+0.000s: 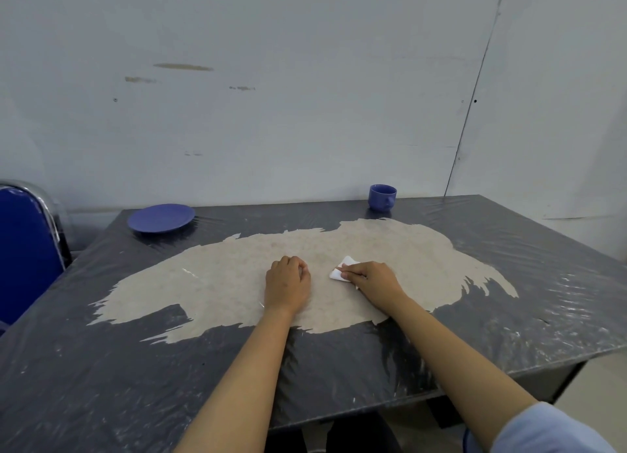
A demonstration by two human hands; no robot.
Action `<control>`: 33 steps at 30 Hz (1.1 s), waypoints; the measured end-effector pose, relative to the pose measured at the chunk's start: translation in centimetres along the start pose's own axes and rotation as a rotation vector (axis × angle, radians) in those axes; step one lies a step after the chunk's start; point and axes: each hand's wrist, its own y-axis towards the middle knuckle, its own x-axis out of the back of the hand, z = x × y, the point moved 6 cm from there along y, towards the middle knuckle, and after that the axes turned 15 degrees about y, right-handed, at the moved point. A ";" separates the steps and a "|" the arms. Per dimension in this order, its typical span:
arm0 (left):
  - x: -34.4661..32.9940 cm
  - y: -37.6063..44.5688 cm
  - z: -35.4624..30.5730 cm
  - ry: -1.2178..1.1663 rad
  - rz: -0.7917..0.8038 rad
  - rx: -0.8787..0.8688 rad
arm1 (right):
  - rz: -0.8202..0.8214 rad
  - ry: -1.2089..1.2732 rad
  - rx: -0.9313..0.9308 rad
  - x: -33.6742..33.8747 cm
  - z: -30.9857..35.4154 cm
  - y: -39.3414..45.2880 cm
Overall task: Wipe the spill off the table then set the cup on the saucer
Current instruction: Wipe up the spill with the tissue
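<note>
A blue cup [382,197] stands upright at the table's far edge, right of centre, its handle facing me. A blue saucer [161,218] lies at the far left corner, well apart from the cup. My right hand [371,279] presses a folded white tissue [342,269] flat on the middle of the table [101,367]. My left hand [287,283] rests beside it on the table, fingers curled under, holding nothing. No liquid spill is clearly visible around the tissue.
The table top is dark, wrapped in wrinkled plastic film, with a large worn beige patch [210,283] across its middle. A blue chair [23,249] stands at the left side. A white wall runs just behind the table.
</note>
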 end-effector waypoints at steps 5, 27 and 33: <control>0.0 0.0 0.0 0.011 0.007 0.002 | 0.008 0.032 -0.039 -0.6 0.3 1.1; 0.0 -0.1 0.0 0.002 0.010 -0.005 | 0.099 0.029 0.027 0.2 0.8 -0.6; -0.1 -0.1 0.0 0.005 0.006 -0.004 | 0.047 0.001 0.018 0.2 0.8 -1.6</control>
